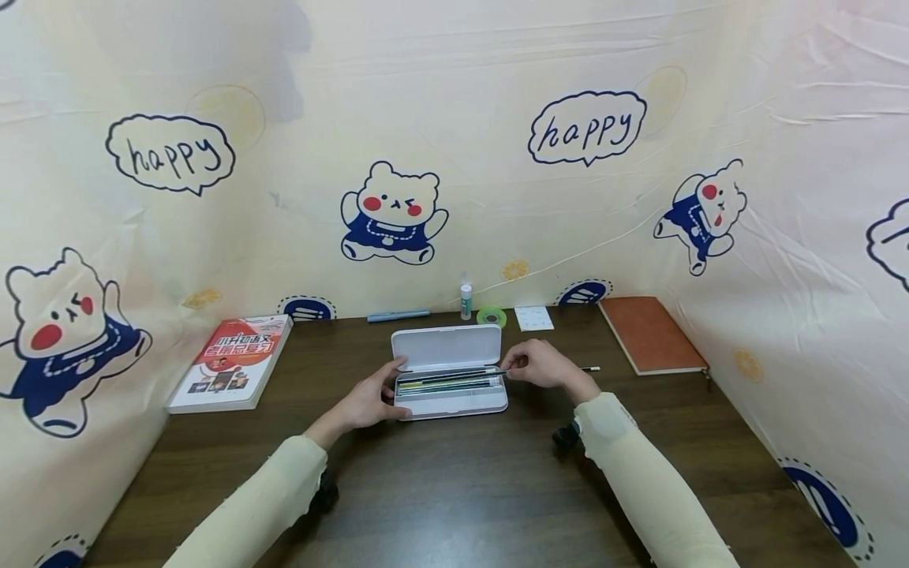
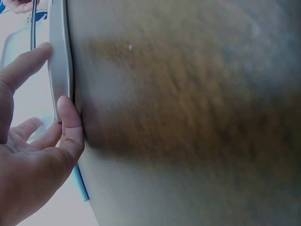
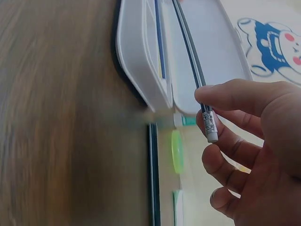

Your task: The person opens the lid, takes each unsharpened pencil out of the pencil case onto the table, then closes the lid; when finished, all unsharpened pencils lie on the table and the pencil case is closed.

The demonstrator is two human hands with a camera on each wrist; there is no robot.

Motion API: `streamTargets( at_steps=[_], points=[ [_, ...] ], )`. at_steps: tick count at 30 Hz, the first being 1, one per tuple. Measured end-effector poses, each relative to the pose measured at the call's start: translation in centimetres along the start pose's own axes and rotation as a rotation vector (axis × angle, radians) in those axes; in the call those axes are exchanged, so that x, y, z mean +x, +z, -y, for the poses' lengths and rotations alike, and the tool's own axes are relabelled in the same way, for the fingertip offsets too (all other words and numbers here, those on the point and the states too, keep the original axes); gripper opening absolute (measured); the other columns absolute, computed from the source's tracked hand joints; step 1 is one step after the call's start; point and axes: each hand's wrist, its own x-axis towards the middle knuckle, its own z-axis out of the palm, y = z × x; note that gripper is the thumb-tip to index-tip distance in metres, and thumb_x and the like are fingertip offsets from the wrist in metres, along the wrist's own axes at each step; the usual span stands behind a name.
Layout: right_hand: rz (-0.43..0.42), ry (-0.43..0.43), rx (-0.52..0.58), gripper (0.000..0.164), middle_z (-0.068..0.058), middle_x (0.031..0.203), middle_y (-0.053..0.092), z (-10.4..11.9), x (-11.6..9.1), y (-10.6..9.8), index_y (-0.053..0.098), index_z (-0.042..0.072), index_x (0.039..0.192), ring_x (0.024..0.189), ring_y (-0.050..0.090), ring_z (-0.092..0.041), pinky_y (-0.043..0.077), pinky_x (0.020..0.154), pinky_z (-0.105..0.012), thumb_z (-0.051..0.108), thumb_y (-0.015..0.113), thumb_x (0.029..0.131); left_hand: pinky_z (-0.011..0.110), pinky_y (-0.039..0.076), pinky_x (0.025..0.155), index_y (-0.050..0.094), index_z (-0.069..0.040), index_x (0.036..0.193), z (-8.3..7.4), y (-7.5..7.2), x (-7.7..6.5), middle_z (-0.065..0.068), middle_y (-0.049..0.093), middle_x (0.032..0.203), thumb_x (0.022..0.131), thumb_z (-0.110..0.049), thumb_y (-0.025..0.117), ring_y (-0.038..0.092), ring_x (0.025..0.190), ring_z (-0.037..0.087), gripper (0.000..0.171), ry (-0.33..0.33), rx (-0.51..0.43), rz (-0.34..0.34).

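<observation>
"Head view: what are the hands on, and what is it like?"

"The left hand (image 1: 369, 401) grips the left end of a white pencil case (image 1: 454, 405), its thumb at the near corner. The case is a smooth, round-cornered oblong, open on the dark, wood-grained surface (image 1: 440, 481), with its flat lid (image 1: 447, 345) raised at the back."

"And the right hand (image 1: 538, 364)?"

"Thumb and fingertips are clamped on a slim dark pencil (image 3: 190, 47), close to its metal ferrule and white eraser. The shaft reaches over the case."

"How many pencils altogether?"

"One in the fingers, one other pencil (image 1: 591, 368) on the surface past the right hand, and several inside the case, lying too close to count."

"What else, counted?"

"Along the back, one slender blue stick (image 1: 398, 315), one cylindrical glue stick (image 1: 465, 303), one green tape roll (image 1: 500, 317), ring-shaped, and one thin white card (image 1: 533, 318). One thick paperback (image 1: 234, 359) lies left; one brown notebook (image 1: 655, 334), leathery-looking, right. The creased pale cloth (image 1: 469, 63) behind carries three printed bears (image 1: 393, 213)."
</observation>
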Motion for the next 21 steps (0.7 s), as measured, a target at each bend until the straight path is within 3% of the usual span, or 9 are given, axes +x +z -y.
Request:
streamTargets(
  at_steps=[5,21],
  points=[
    [-0.001,0.031,0.043,0.007,0.004,0.085,0.069,-1.6,-0.7,-0.8,0.075,0.018,0.092,0.077,0.056,-0.014,0.047,0.071,-0.031,0.013,0.070,0.091,0.042,0.047,0.094,0.025,-0.021,0.158,0.2,0.1,0.0,0.015,0.049,0.149,0.080,-0.033,0.085,0.056,0.105,0.021,0.099,-0.006,0.005,0.002],
    [-0.068,0.132,0.049,0.010,0.000,0.092,0.073,-6.8,-4.9,-4.6,0.076,0.010,0.099,0.082,0.058,-0.017,0.047,0.074,-0.033,0.013,0.069,0.091,0.044,0.047,0.097,0.025,-0.022,0.158,0.0,-0.1,0.1,0.015,0.048,0.150,0.080,-0.035,0.085,0.056,0.107,0.023,0.099,0.000,-0.009,0.009]
  ],
)
